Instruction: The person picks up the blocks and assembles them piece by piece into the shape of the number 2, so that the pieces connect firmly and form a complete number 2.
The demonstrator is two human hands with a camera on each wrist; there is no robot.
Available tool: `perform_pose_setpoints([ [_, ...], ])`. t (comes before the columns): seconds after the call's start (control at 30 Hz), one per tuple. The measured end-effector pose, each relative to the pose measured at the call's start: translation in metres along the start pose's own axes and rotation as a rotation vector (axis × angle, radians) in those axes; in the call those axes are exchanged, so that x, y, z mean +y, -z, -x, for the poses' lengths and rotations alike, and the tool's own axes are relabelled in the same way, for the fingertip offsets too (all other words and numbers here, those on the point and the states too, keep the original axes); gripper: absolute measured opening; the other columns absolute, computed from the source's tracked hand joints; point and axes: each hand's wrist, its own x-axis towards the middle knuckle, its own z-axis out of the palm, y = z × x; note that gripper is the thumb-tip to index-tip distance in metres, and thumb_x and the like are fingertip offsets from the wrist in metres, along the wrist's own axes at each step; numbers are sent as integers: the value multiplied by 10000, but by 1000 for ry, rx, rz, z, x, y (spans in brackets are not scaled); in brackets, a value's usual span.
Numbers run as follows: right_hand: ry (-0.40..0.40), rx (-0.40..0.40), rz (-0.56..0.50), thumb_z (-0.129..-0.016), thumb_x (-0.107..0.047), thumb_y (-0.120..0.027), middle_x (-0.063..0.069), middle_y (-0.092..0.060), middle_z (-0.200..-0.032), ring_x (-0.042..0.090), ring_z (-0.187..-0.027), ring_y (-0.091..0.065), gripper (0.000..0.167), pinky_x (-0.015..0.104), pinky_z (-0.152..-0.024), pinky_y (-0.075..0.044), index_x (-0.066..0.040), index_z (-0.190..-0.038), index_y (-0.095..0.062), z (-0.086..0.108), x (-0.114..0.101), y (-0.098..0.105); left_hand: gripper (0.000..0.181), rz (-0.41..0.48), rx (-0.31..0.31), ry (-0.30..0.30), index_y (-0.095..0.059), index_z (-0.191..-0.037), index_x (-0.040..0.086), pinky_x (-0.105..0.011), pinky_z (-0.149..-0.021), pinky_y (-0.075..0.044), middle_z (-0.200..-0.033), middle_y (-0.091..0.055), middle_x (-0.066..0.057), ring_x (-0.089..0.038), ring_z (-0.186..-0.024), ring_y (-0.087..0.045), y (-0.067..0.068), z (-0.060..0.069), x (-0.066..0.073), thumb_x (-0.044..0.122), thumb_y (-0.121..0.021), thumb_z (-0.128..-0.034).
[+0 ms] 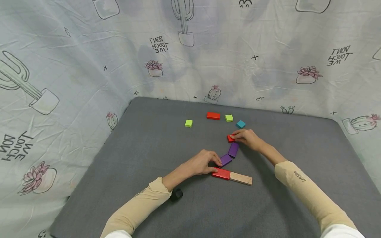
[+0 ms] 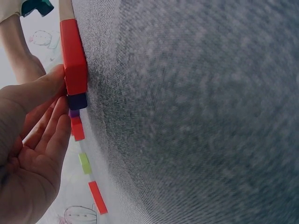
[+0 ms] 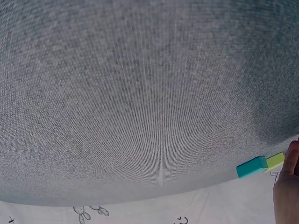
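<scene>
My left hand (image 1: 203, 162) rests with its thumb on the left end of a red block (image 1: 221, 174) and its fingertips at a purple block (image 1: 226, 160). A natural wood block (image 1: 241, 178) adjoins the red one's right end. In the left wrist view, the thumb of my left hand (image 2: 35, 126) touches the red block (image 2: 74, 60), fingers extended beside it. A second purple block (image 1: 233, 150) stands at an angle behind the first. Beyond it, my right hand (image 1: 249, 138) pinches a small red block (image 1: 230, 138). Only the edge of my right hand (image 3: 288, 186) shows in the right wrist view.
Farther back lie a teal block (image 1: 241, 124), a lime block (image 1: 229, 118), a red block (image 1: 213, 116) and another lime block (image 1: 189, 123). A black object (image 1: 177, 194) sits by my left forearm. Patterned cloth (image 1: 226, 49) hangs behind the grey surface (image 1: 143, 138).
</scene>
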Motion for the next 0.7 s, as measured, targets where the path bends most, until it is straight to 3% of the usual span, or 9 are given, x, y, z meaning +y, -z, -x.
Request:
perform_pose_setpoints([
  [0.4, -70, -62, -34, -834, 94, -654, 262, -641, -1121, 418, -1046, -593, 251, 502, -818, -506, 81, -1082, -691, 3, -2, 1, 221, -10, -3, 0, -754, -1051, 90, -243, -932, -460, -1079, -675, -17, -145, -1052, -614, -1, -1, 0, 136, -757, -835],
  [0.7, -72, -86, -42, -830, 104, -650, 274, -633, -1133, 427, -1060, -588, 261, 510, -830, -501, 91, -1089, -683, 0, -2, 2, 227, -7, -7, 4, -752, -1058, 91, -249, -936, -459, -1083, -675, -17, -146, -1056, -613, -1, 0, -1, 137, -756, -836],
])
